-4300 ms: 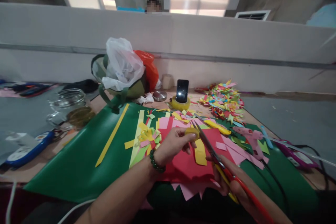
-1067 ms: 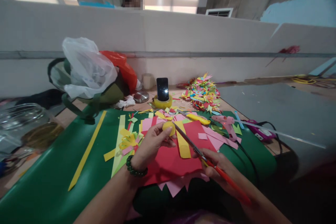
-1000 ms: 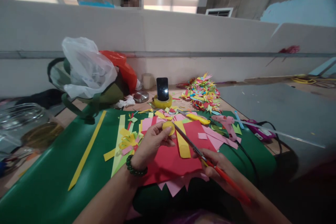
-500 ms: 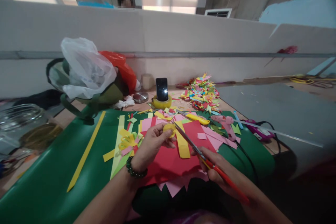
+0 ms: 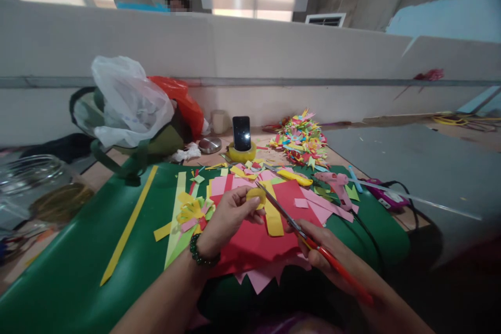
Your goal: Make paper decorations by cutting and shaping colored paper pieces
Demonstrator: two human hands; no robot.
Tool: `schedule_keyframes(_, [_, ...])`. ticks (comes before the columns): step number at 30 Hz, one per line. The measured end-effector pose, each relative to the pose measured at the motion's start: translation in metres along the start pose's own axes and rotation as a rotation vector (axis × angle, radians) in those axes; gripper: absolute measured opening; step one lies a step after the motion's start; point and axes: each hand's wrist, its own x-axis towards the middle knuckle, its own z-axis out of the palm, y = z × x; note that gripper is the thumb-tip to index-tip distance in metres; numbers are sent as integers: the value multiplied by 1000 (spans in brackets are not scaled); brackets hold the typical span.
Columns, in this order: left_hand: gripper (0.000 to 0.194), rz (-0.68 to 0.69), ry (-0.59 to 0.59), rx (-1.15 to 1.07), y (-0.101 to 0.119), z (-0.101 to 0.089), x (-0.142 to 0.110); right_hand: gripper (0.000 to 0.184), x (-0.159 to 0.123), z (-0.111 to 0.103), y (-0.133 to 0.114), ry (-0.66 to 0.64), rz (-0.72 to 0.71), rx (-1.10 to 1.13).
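Observation:
Between thumb and fingers, my left hand (image 5: 233, 215) pinches a small rounded piece of yellow paper (image 5: 255, 197). My right hand (image 5: 319, 242) grips red-handled scissors (image 5: 291, 223), whose blades point up and left, with their tips at the yellow piece's edge. I cannot tell whether the blades touch it. Beneath both hands lies red paper (image 5: 250, 245) over pink sheets, with a yellow paper strip (image 5: 273, 219) on top near the blades. A yellow and green paper flower (image 5: 191, 212) rests just left of my left hand.
A pink glue gun (image 5: 337, 186) and a yellow utility knife (image 5: 293, 176) lie on the right of the green mat (image 5: 82, 250). Behind are a phone (image 5: 241, 133) propped on tape and a heap of paper flowers (image 5: 301, 138). Bags (image 5: 129, 109) stand back left.
My left hand has shifted slightly right with the yellow paper and turned it a little. The scissors have hardly moved. A person's head behind the partition has moved left.

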Motion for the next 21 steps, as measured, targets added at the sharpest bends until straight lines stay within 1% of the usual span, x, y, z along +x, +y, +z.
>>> schedule_keyframes(2, [36,-3,-3,0,-1,0,0,82,0,-1,-2,-15,23,11])
schedule_keyframes(5, [35,-9,-3,8,0,0,0,79,0,-2,-5,-1,42,-1])
schedule_keyframes(9, [36,-23,-6,2,1,1,0,73,-1,-1,-6,25,22,-8])
schedule_keyframes(15, [37,-16,-26,21,2,-1,0,76,-1,-1,-5,44,46,-12])
schedule_keyframes(18, [35,-16,-41,56,0,-3,1,73,0,-9,-5,45,77,-152])
schedule_keyframes(19, [33,-19,-49,77,-1,-3,1,70,-1,-13,-3,78,104,-225])
schedule_keyframes(21, [26,-17,-97,161,-4,-3,0,62,-2,-22,4,186,191,-409])
